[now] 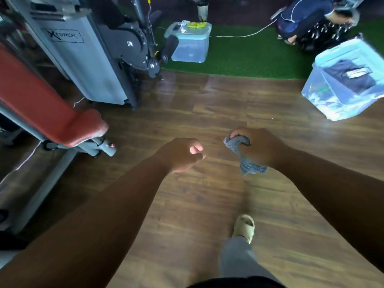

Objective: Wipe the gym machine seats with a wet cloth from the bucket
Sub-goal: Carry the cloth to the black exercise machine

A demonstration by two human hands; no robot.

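Note:
My right hand [261, 148] grips a bunched grey cloth [245, 157] over the wooden floor; one end of the cloth hangs down below the fist. My left hand [182, 153] is beside it, to the left, with its fingers curled and nothing in it. A red padded seat [41, 104] of a gym machine slopes in from the left, its front end left of my left hand. No bucket is in view.
A grey machine column [87, 59] with dark levers stands at the back left. Two clear blue storage boxes sit on the floor, one on the green turf [190, 41], one at the right [349, 80]. A person crouches at the top right [311, 19]. My sandalled foot [244, 226] is below.

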